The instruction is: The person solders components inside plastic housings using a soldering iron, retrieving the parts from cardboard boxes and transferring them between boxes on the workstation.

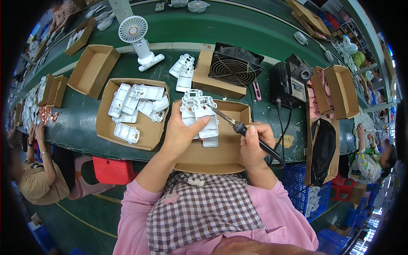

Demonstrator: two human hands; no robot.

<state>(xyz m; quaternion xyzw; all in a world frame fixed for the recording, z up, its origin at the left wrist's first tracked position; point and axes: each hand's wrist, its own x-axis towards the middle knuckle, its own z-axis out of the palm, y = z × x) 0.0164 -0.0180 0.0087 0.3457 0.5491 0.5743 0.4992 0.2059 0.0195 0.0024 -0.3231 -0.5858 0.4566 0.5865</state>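
My left hand (179,131) grips a few white plastic housings (205,114) held together, the thumb lying across the front one. Small copper-coloured parts show near their upper ends. A soldering iron (240,127) is in my right hand (257,143), held like a pen. Its metal tip points up and left and reaches the upper edge of the housings; whether it touches them I cannot tell. Both hands are above an open cardboard tray (231,159), where another white housing (210,141) shows just below the held ones.
On the left, a cardboard box (104,135) holds several white housings. Behind stand a small white fan (140,42), a black cooling fan (236,66) on a cardboard box, and a black soldering station (289,85) with its cable. Pink parts lie in boxes (340,91) at right. Other people sit at both sides.
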